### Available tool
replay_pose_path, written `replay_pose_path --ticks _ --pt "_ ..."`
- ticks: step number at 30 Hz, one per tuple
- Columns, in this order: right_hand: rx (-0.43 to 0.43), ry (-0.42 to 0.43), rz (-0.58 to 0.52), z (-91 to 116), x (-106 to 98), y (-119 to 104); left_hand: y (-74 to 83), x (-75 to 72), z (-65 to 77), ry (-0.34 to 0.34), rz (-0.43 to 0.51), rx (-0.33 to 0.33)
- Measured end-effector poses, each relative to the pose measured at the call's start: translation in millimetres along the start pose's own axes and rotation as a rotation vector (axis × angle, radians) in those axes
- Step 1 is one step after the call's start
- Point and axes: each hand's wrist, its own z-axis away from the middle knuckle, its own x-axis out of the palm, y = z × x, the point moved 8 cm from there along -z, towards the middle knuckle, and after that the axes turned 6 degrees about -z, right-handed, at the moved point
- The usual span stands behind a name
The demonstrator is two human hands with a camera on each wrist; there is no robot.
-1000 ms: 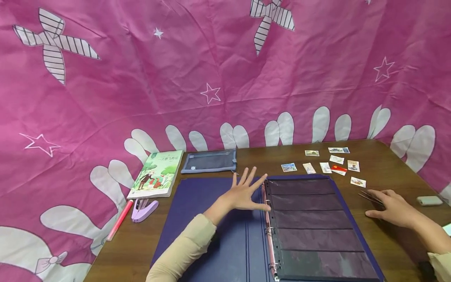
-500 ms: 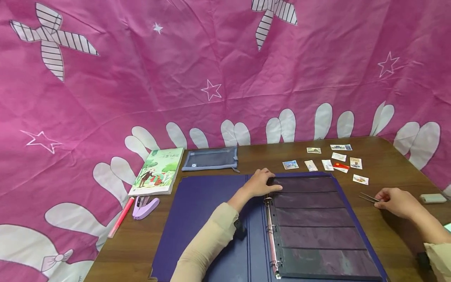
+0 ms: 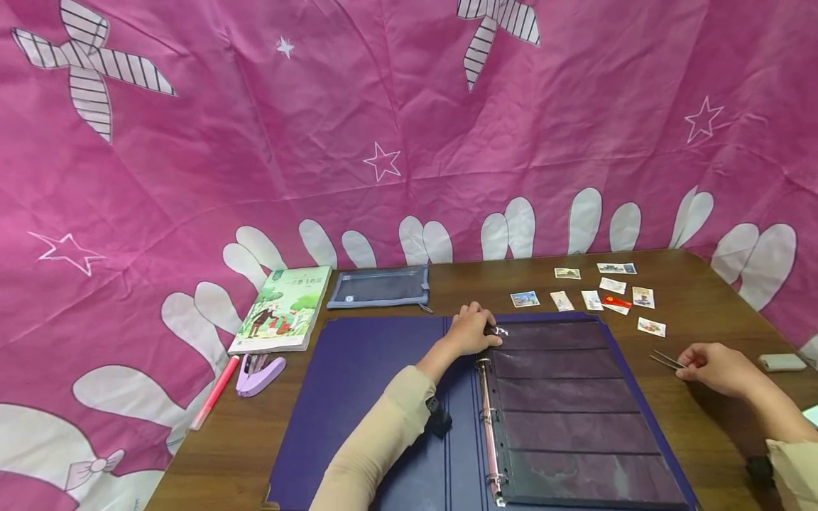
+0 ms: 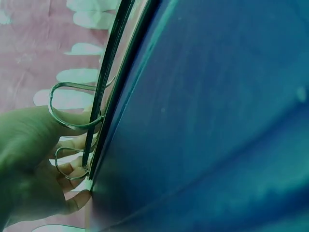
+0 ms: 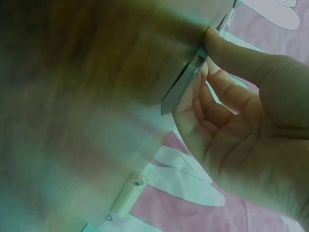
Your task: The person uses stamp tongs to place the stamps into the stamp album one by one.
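My left hand point(image 3: 470, 331) is bent over the top left corner of a black pocket page point(image 3: 575, 397), its thumb on the page near the top ring. In the left wrist view the fingers of the left hand point(image 4: 36, 159) curl round the page edge beside two metal rings point(image 4: 72, 106). The page is held in an open blue ring binder point(image 3: 358, 397). Right of the binder, my right hand point(image 3: 718, 367) pinches metal tweezers point(image 3: 666, 360), their tips pointing left. The right wrist view shows these tweezers point(image 5: 186, 82) between thumb and fingers. Several small stamps point(image 3: 617, 304) lie behind the binder.
At the back left lie a green picture book point(image 3: 281, 310) and a dark zip pouch point(image 3: 382, 287). A purple stapler-like object point(image 3: 260, 377) and a pink-red stick point(image 3: 215, 392) are at the left edge. A small pale block point(image 3: 782, 363) sits far right.
My left hand has gone from spread fingers over the rings to curling at the page's top corner. My right hand has picked up the tweezers, which lay under its fingers.
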Motion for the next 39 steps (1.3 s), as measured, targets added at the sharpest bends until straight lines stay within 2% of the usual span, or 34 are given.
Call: replay_pose_path --ticks 4,9,13,19,23,27,31,35,39 --pt "0.001 -0.006 0.005 0 -1 -1 3.1 -0.4 -1.5 -0.016 -0.023 -0.034" --pt "0.014 -0.044 -0.01 0 2 0 1.8 2.3 -0.2 -0.032 0.032 -0.055" --pt "0.018 -0.043 -0.007 0 3 1 0.6 2.2 -3.0 -0.058 0.078 -0.029" --pt "-0.031 -0.033 -0.008 1 6 -2 -1.8 4.6 -11.4 -0.144 0.149 0.021" --pt "-0.058 -0.021 -0.003 2 6 -7 -2.6 4.9 -14.0 -0.163 0.199 0.045" --pt "-0.083 0.012 0.013 2 4 -12 -2.2 4.3 -16.4 -0.138 0.215 0.08" --pt "-0.11 0.057 -0.013 0 2 -16 -1.6 1.9 -19.2 -0.082 0.215 0.111" --pt "-0.11 0.076 -0.074 -5 0 -16 -4.1 2.6 -19.9 -0.025 0.234 0.096" --pt "-0.105 0.141 -0.04 -11 -7 -14 -7.5 6.4 -17.5 0.046 0.253 0.068"
